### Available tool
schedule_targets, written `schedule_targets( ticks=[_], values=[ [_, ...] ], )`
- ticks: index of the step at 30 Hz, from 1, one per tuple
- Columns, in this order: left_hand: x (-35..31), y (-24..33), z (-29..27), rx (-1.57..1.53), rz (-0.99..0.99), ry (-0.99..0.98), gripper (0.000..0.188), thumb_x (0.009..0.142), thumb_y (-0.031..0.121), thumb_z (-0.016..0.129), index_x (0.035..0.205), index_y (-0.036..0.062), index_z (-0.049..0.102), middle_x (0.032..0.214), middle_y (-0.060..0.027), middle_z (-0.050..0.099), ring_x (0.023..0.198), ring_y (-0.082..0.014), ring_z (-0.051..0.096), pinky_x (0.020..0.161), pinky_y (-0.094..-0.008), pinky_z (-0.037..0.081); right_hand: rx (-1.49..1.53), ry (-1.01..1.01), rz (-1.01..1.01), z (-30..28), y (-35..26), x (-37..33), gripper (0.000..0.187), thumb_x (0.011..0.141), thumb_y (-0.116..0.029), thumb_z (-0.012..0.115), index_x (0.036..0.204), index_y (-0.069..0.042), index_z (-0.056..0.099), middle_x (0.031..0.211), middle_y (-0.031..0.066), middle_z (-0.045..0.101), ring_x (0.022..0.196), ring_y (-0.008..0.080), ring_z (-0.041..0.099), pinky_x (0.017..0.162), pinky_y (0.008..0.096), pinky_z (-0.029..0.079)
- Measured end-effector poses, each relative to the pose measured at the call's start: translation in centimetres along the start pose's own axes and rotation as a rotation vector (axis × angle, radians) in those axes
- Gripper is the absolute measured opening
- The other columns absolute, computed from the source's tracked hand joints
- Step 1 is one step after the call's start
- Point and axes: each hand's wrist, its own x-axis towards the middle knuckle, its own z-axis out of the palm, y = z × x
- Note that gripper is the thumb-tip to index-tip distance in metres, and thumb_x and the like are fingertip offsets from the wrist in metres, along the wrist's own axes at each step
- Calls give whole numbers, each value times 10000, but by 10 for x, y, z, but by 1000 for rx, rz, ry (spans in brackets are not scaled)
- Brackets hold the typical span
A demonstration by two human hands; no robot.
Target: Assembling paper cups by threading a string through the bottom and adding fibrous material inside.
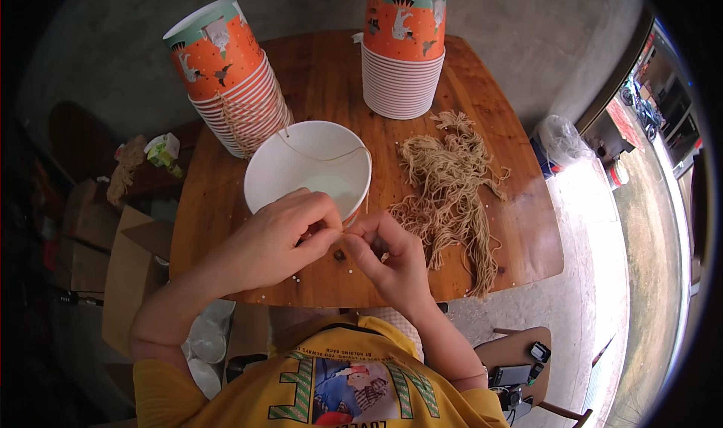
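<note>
A white paper bucket (265, 164) rests on the wooden table in front of me, its open mouth tilted toward me. Thin twine (331, 158) runs from a hole at its far left rim, across the mouth and over the right rim. In front of the bucket, my left hand (290, 232) is closed in a pinch. My right hand (390, 258) meets it, thumb and finger pinched as well. Between the fingertips a short bit of the twine seems to show, mostly hidden by the fingers. Right of the bucket lies a tangled heap of beige twine strands (452, 179).
Two tall stacks of orange and green printed paper buckets stand at the back, the left stack (215, 59) leaning with twine on its side, the right stack (404, 47) upright. A cardboard box (132, 285) sits left of the wooden table (520, 232). A stool (520, 349) holds small devices.
</note>
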Motion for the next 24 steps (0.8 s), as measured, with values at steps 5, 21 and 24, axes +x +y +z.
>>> schedule_targets(
  ticks=[5,21,24],
  values=[
    [-11,-16,4,220,75,101,123,861,65,614,946,38,529,899,-98,567,804,-270,584,720,-367,480,-140,147,-115,15,22,-5,72,861,-13,655,881,-16,586,782,9,611,694,45,569,603,210,470],
    [-4,-19,16,35,-96,46,269,837,22,610,1102,38,570,894,-100,582,766,-232,599,679,-348,498,-215,293,-221,26,41,7,133,842,-44,676,915,-29,566,850,69,624,708,171,673,574,274,566],
    [-3,-19,16,30,-100,43,275,835,23,610,1107,39,570,895,-99,585,767,-229,599,678,-348,499,-226,289,-219,26,39,8,134,842,-47,678,917,-32,569,856,69,628,709,177,677,571,280,570]
  ],
)
